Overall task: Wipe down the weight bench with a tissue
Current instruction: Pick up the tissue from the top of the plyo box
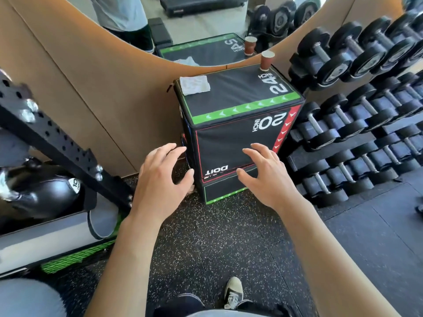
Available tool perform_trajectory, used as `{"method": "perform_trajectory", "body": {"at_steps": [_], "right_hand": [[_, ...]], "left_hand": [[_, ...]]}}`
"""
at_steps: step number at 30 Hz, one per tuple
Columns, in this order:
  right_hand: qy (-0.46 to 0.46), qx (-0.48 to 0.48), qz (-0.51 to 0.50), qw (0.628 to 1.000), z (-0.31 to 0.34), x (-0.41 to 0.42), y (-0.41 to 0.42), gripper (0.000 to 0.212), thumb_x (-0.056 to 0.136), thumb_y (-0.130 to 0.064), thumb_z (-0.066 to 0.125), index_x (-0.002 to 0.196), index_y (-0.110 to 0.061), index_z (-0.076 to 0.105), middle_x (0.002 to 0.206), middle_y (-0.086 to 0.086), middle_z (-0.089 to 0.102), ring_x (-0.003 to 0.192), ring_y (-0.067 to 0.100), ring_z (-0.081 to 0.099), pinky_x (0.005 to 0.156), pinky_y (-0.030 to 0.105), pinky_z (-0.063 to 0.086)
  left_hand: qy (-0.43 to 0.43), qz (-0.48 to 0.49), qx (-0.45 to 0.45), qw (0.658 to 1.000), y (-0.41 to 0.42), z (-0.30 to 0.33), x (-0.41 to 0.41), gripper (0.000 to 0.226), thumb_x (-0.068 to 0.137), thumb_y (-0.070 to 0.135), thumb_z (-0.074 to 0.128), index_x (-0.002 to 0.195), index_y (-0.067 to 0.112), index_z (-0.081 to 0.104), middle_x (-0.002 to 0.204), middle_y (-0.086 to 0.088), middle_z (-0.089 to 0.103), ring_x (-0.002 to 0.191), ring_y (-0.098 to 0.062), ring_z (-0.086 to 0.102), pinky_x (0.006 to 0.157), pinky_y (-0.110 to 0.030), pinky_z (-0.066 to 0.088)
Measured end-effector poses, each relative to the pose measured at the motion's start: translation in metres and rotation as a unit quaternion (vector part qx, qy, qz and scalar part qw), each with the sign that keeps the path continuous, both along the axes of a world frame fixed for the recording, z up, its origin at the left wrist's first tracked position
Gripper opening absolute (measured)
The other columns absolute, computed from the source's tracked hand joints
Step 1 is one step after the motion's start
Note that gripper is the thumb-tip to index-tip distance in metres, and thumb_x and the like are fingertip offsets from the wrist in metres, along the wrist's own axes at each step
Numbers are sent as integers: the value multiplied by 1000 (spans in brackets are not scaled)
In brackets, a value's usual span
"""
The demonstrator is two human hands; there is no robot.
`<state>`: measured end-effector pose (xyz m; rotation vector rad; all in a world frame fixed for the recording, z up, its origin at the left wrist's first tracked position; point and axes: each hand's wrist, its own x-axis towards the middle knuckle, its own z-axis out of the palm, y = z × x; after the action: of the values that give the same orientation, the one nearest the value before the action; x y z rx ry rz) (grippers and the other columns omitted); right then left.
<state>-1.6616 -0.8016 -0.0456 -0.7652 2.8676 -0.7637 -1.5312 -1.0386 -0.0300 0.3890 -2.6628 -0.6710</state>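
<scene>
Both hands out in front, empty. Left hand and right hand hover before the front face of a black padded box marked with inch numbers; fingers of both spread and loosely bent, grasping nothing, touching nothing that can be made out.

Tissue, white and crumpled flat, lies on the box top at about 11 o'clock from the hands, near the back left corner. Paper cup stands at the back right corner, about 1 o'clock, well apart from the tissue. Dumbbell rack at 2 to 3 o'clock; mirror on the wall behind, 12 o'clock.

No weight bench can be identified for sure here; a grey pad at 9 o'clock may be one.

Judged step: the opening reach, wiping not yet begun. Next move calls for one hand to rise over the box top and pinch the tissue, keeping off the cup, then carry it to the bench.
</scene>
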Motion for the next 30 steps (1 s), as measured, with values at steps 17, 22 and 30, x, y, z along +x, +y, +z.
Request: {"method": "perform_trajectory", "body": {"at_steps": [17, 22, 30], "right_hand": [[-35, 0, -9, 999, -14, -177, -123, 62, 96, -52, 57, 151, -26, 46, 159, -7, 35, 147, 19, 30, 120, 47, 31], [-43, 25, -14, 999, -15, -223, -180, 59, 97, -50, 58, 151, -28, 46, 161, -5, 34, 149, 21, 27, 120, 47, 29], [-48, 35, -21, 998, -20, -280, -227, 59, 98, -46, 59, 150, -24, 47, 159, -5, 35, 146, 20, 32, 118, 47, 32]], "left_hand": [[-30, -21, 12, 999, -125, -14, -186, 52, 96, 37, 65, 145, 26, 56, 151, 7, 49, 144, -16, 37, 119, -46, 35], [-37, -44, 12, 998, -181, -15, -246, 53, 96, 37, 65, 145, 23, 56, 151, 4, 50, 143, -20, 38, 118, -46, 36], [-49, -65, 15, 997, -234, -19, -315, 53, 97, 39, 62, 147, 23, 54, 152, 5, 49, 145, -17, 36, 119, -46, 35]]}}
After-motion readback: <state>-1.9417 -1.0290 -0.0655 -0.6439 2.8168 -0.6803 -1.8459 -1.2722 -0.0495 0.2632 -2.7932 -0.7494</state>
